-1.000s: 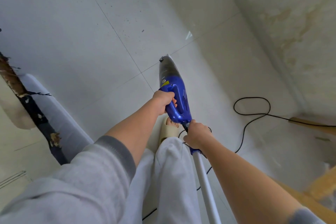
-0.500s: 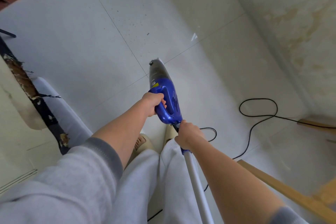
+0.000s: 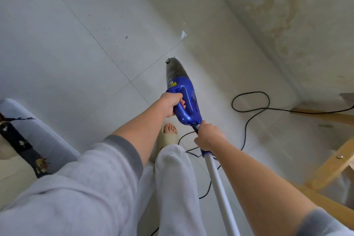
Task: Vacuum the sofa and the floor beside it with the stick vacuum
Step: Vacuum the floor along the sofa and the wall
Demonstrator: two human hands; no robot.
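Observation:
The blue stick vacuum [image 3: 188, 99] points away from me over the pale tiled floor [image 3: 76, 44], its dark dust cup at the far end. My left hand [image 3: 172, 103] grips the blue loop handle. Where the blue body meets the white tube [image 3: 220, 188], my right hand [image 3: 207, 137] grips the joint. The tube runs back towards me along my right forearm. A grey cushioned edge, perhaps the sofa [image 3: 28, 130], shows at the lower left.
A black power cord [image 3: 249, 109] loops over the floor right of the vacuum and trails back past my slippered foot [image 3: 168, 136]. Wooden frame pieces [image 3: 329, 166] stand at the right. A stained wall [image 3: 287, 15] runs along the upper right. Dark specks [image 3: 126, 37] dot the tiles.
The view has shifted, so the vacuum and both hands sit further right in frame. My foot in its slipper shows again below the vacuum. Both grips are unchanged.

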